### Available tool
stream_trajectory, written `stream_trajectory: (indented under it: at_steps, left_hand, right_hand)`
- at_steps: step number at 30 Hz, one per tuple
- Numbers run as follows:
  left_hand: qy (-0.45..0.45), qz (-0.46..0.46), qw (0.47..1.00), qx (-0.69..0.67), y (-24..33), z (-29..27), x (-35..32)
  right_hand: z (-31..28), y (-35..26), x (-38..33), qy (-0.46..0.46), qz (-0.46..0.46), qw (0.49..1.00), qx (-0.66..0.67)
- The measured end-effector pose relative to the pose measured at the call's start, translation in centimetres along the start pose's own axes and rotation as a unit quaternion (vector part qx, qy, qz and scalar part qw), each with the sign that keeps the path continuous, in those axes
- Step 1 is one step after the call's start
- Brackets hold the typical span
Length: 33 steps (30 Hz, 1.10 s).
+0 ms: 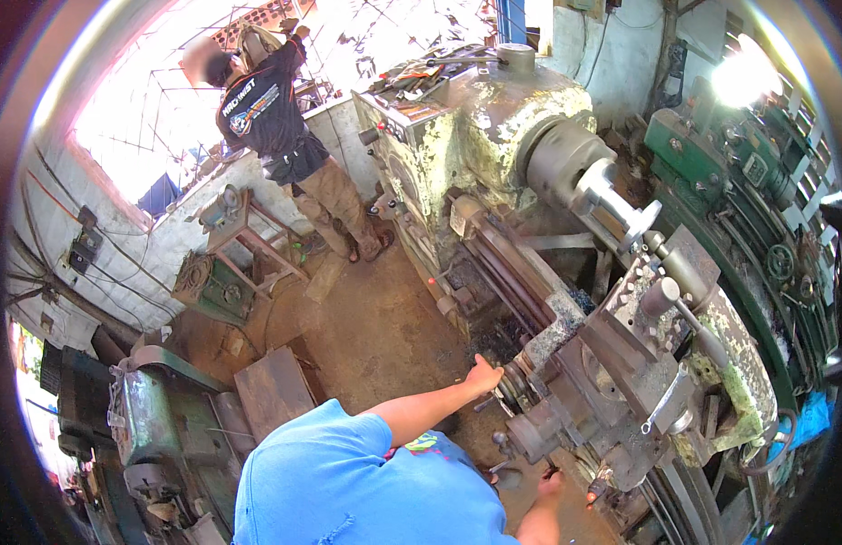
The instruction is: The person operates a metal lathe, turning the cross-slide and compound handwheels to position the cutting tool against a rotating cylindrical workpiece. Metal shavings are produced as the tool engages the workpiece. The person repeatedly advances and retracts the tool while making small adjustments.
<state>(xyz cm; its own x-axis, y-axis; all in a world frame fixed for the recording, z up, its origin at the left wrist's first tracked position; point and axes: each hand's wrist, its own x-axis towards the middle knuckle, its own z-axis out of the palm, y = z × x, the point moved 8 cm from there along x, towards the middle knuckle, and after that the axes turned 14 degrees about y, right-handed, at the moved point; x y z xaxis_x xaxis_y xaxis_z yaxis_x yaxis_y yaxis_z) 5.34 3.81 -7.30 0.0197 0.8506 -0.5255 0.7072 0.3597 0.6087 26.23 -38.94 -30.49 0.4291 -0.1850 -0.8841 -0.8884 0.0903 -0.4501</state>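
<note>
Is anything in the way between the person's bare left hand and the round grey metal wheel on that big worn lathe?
Nothing visible is: the bare left hand is right at the round grey metal wheel, with no object between them. How far the hand closes around it is hidden.

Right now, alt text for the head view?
Blue-shirted person at a metal lathe, left hand at a ribbed round part, right hand lower, grip unclear. A wrench lies on the lathe; another person stands by a bright window.
</note>
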Motion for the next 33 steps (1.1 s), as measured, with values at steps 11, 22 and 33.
stream_trajectory:
  at_steps: [11, 22, 33]
  left_hand:
    - [0.0, 0.008, 1.0, -0.005, 0.5, 0.1, -2.0]
    - [0.013, -0.002, 0.999, 0.036, 3.1, -1.7, -4.3]
    - [-0.006, -0.019, 1.0, 0.011, 3.5, -2.4, -4.7]
  right_hand:
    - [-7.5, -5.4, -11.0, 0.14, -0.191, 0.971, -0.029]
    - [-4.8, -21.4, -32.0, 0.142, -0.549, 0.824, 0.009]
    - [0.3, -22.5, -36.6, 0.228, -0.616, 0.725, -0.208]
